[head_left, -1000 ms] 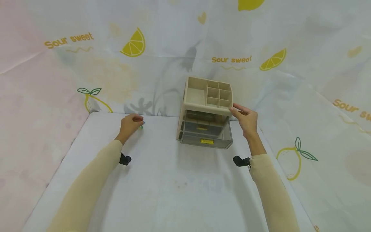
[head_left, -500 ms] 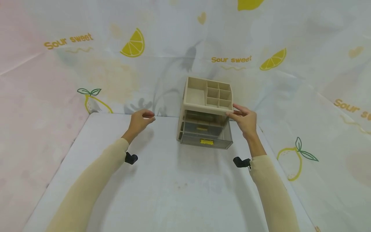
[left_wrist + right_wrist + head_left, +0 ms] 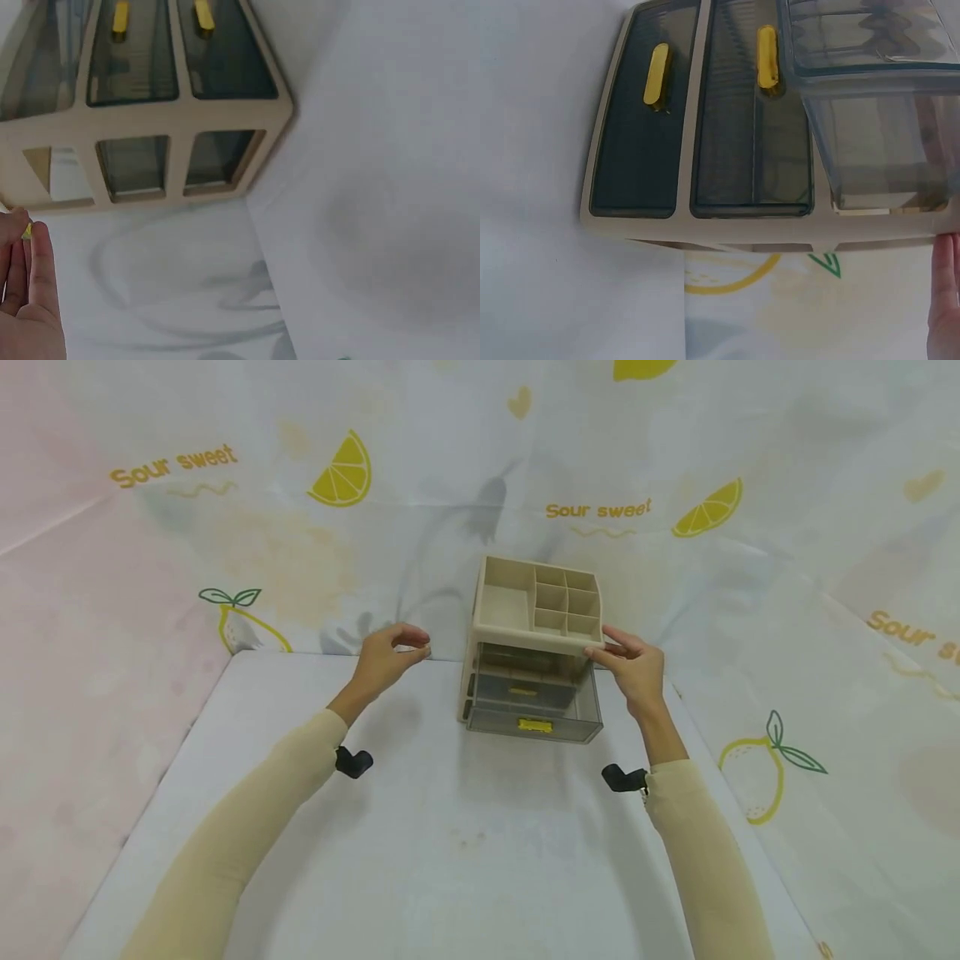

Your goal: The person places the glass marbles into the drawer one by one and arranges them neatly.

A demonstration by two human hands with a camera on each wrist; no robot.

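Standing at the back of the white counter, the beige organizer has an open divided tray on top whose compartments look bare, and smoky see-through drawers with yellow handles below, the lowest pulled slightly forward. The right hand rests its grip on the tray's front right corner, thumb and fingers pinching the rim. The left hand hovers just left of the organizer, fingers pinched on a tiny yellowish thing.

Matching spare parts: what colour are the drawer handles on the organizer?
Yellow handles, clearest in the right wrist view.
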